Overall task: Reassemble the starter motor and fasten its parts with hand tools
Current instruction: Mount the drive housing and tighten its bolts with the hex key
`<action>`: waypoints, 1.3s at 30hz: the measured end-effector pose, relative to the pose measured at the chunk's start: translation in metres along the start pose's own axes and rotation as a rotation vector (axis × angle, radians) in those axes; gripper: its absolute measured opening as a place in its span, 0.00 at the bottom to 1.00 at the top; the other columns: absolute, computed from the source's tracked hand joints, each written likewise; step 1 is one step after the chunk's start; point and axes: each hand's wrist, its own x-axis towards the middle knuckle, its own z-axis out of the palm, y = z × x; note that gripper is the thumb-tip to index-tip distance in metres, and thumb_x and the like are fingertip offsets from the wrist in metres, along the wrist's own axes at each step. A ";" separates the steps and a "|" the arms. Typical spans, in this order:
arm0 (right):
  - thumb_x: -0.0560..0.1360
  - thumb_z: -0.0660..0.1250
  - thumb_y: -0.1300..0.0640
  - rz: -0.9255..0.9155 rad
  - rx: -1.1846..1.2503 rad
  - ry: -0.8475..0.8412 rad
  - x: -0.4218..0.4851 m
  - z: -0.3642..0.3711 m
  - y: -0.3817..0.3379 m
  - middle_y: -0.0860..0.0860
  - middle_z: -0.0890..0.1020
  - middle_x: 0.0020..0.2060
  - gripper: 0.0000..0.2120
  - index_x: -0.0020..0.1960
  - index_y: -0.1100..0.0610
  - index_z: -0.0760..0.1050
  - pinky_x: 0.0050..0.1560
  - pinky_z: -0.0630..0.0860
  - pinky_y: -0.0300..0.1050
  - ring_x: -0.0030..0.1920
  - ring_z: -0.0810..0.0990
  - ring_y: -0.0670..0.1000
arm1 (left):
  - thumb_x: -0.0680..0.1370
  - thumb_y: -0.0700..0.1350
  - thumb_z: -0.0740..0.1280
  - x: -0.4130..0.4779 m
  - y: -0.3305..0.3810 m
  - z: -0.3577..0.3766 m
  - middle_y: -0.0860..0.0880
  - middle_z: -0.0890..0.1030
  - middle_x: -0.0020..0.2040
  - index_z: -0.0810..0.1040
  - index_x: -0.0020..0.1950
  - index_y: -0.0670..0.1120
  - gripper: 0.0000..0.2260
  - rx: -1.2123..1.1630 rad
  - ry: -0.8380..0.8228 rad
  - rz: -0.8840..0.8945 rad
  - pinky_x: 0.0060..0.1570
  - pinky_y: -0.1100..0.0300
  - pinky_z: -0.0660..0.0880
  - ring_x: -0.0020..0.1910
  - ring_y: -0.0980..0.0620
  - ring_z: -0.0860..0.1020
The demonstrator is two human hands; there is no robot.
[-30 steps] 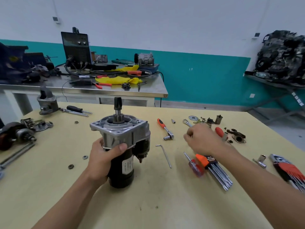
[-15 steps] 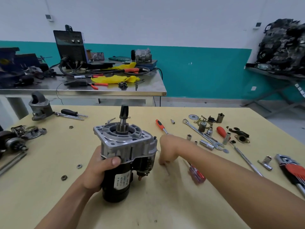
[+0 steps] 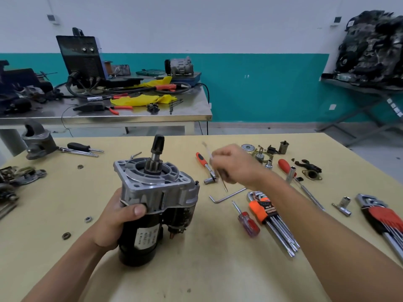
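The starter motor point(image 3: 152, 201) was silver above, black below. The table point(image 3: 196, 269) was pale yellow. The hex key set point(image 3: 265, 211) sat in an orange holder.

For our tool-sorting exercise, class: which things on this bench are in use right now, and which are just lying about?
In use:
starter motor, gripped by the left hand
thin metal rod, held by the right hand

Lying about:
loose hex key
red screwdriver
orange-handled ratchet
orange hex key set

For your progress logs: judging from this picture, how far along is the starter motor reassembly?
Done: the starter motor stands upright, silver housing on. In hand: the left hand grips it; the right hand holds a thin metal rod. Left: fastening, probably, since nuts and small parts lie loose on the table.
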 end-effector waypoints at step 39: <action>0.77 0.69 0.56 -0.349 0.225 0.128 -0.013 0.014 0.006 0.48 0.79 0.27 0.11 0.36 0.52 0.78 0.30 0.71 0.34 0.28 0.74 0.45 | 0.62 0.48 0.64 0.003 -0.001 -0.002 0.49 0.86 0.51 0.85 0.56 0.55 0.23 -0.043 -0.027 -0.036 0.47 0.59 0.82 0.50 0.51 0.85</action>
